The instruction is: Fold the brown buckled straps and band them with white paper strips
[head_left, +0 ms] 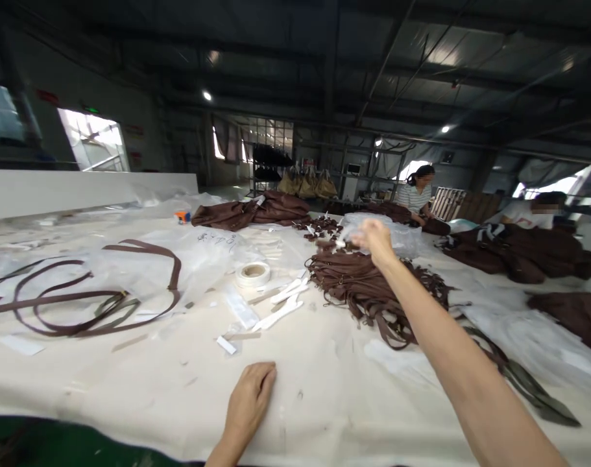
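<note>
My left hand (250, 397) rests on the table (324, 395) near its front edge, fingers curled in and nothing showing in them. Stretched far forward, my right hand (374, 239) is above the back of a pile of brown straps (353, 279). Its fingers are pinched together and smeared by motion; a small pale and brown bit shows by the fingertips, too blurred to name. Small brown pieces (322, 227) lie scattered just beyond the pile. Left of the straps sit a roll of white tape (253, 275) and several white strips (280, 311).
Long brown straps (173, 272) lie looped at the left. Brown fabric bags (256, 211) are heaped at the back, more (523, 250) at the right. Clear plastic (529, 331) and a dark green strap (538, 389) lie right of my arm. Two people work across the table.
</note>
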Available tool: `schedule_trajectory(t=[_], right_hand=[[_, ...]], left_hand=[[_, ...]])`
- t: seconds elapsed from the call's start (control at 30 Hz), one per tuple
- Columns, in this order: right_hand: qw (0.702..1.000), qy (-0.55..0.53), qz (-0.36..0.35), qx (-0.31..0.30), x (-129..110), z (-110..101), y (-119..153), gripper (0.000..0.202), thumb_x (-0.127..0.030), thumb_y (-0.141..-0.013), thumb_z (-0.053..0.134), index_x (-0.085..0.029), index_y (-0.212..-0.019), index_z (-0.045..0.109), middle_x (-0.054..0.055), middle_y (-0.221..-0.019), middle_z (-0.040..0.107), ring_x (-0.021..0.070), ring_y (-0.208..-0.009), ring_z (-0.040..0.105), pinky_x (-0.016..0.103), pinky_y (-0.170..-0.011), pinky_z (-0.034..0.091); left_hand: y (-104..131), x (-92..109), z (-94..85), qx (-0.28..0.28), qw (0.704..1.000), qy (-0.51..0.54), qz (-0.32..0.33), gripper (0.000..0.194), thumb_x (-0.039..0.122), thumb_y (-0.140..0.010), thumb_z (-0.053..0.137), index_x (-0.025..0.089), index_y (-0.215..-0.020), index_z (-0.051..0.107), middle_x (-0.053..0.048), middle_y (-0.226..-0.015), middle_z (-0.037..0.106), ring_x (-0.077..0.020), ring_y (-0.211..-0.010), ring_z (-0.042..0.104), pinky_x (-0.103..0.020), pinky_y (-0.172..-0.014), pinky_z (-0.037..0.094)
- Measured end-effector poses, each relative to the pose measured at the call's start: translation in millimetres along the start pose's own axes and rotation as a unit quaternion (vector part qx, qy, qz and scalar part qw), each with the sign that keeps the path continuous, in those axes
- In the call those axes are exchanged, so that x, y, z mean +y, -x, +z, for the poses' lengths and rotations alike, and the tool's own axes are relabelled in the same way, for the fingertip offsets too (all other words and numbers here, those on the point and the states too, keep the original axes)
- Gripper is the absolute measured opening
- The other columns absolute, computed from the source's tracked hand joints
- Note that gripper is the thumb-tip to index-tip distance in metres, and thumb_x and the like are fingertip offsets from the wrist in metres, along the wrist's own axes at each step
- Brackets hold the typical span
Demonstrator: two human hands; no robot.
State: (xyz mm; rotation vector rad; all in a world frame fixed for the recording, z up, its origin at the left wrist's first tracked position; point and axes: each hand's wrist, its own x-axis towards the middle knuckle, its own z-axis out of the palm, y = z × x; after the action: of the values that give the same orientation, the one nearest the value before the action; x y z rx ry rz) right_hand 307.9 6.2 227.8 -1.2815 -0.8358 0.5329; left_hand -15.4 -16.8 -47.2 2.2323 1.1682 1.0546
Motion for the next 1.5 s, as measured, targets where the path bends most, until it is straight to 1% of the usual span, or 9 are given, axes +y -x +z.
schedule_trajectory(t=[0.1,0.17,0.47,0.6,0.7,0.9,1.0,1.13,1.5], right_hand=[[0.992,0.003,-0.112,0.049,-33.2,-20.8,-31.5,0.014,-0.029,-0.089,0.05,-0.025,-0.102,0.048,-0.001,-0.098,0.066,0.0069,-0.067,0.068,0.016,-0.056,0.054],[0.984,0.073,-0.159,0.034,-25.1,-38.4,-28.4,0.015,-0.032,-0.09,0.05,-0.022,-0.102,0.051,0.001,-0.098,0.068,0.0079,-0.064,0.067,0.017,-0.053,0.053],[0.89,0.453,0.052,0.003,128.9,-123.3,78.1,0.012,-0.025,-0.081,0.058,-0.017,-0.076,0.066,0.008,-0.081,0.073,0.023,-0.084,0.071,0.032,-0.077,0.054],[0.838,0.541,0.074,-0.009,158.2,-127.6,98.2,0.034,-0.024,-0.082,0.058,-0.017,-0.113,0.069,0.014,-0.117,0.069,0.0291,-0.119,0.06,0.037,-0.101,0.045],[0.812,0.58,0.051,-0.044,162.8,-117.4,88.5,0.06,-0.013,-0.086,0.046,-0.018,-0.146,0.047,0.012,-0.153,0.042,0.0237,-0.143,0.036,0.036,-0.116,0.03],[0.758,0.62,0.069,-0.193,161.5,-93.8,43.0,0.076,-0.003,-0.081,0.054,-0.025,-0.152,0.037,0.009,-0.165,0.019,0.0266,-0.152,0.016,0.047,-0.12,0.022],[0.737,0.629,0.082,-0.234,160.2,-89.5,29.5,0.049,-0.022,-0.09,0.064,-0.02,-0.138,0.053,0.013,-0.153,0.04,0.0317,-0.14,0.039,0.055,-0.111,0.036],[0.74,0.616,0.075,-0.259,150.9,-99.8,23.8,0.035,-0.037,-0.095,0.061,-0.017,-0.124,0.059,0.009,-0.125,0.06,0.0228,-0.108,0.062,0.044,-0.091,0.054],[0.857,0.488,-0.161,0.044,22.5,-136.2,-36.1,0.013,-0.026,-0.093,0.039,-0.022,-0.093,0.052,0.002,-0.086,0.062,0.0191,-0.085,0.055,0.028,-0.078,0.043]], left_hand=[[2.5,0.1,3.4,0.009,1.0,-0.02,0.016,0.035,0.042,-0.094,0.044,0.023,-0.086,0.072,-0.007,-0.095,0.076,-0.0255,-0.095,0.068,-0.04,-0.09,0.056],[3.3,0.6,4.7,0.006,0.999,-0.029,0.031,0.034,0.042,-0.094,0.044,0.023,-0.087,0.072,-0.006,-0.096,0.076,-0.0251,-0.096,0.068,-0.039,-0.09,0.055],[4.9,1.6,8.1,-0.009,0.996,-0.062,0.064,0.036,0.041,-0.096,0.041,0.023,-0.088,0.07,-0.006,-0.099,0.076,-0.0249,-0.097,0.066,-0.037,-0.09,0.054],[5.3,-0.7,9.5,-0.004,0.995,-0.071,0.071,0.035,0.041,-0.097,0.04,0.023,-0.089,0.07,-0.005,-0.099,0.076,-0.0243,-0.097,0.066,-0.036,-0.088,0.054],[5.0,-2.6,9.3,-0.005,0.994,-0.072,0.077,0.035,0.04,-0.096,0.041,0.024,-0.089,0.07,-0.004,-0.1,0.076,-0.0238,-0.096,0.067,-0.035,-0.087,0.055],[3.8,-2.5,6.1,-0.004,0.995,-0.069,0.067,0.031,0.04,-0.094,0.043,0.026,-0.086,0.07,-0.003,-0.099,0.077,-0.0241,-0.096,0.068,-0.034,-0.085,0.056],[3.4,-3.2,5.5,-0.007,0.996,-0.063,0.067,0.03,0.041,-0.092,0.045,0.027,-0.085,0.07,-0.003,-0.098,0.077,-0.0247,-0.095,0.069,-0.036,-0.085,0.057],[3.7,-5.9,6.3,-0.007,0.995,-0.064,0.073,0.029,0.041,-0.092,0.045,0.027,-0.086,0.07,-0.004,-0.099,0.077,-0.0248,-0.096,0.069,-0.036,-0.086,0.057],[-7.1,-7.2,-1.7,-0.055,0.997,-0.036,0.048,0.029,0.043,-0.086,0.049,0.027,-0.082,0.073,-0.003,-0.099,0.077,-0.0258,-0.096,0.069,-0.037,-0.087,0.056]])
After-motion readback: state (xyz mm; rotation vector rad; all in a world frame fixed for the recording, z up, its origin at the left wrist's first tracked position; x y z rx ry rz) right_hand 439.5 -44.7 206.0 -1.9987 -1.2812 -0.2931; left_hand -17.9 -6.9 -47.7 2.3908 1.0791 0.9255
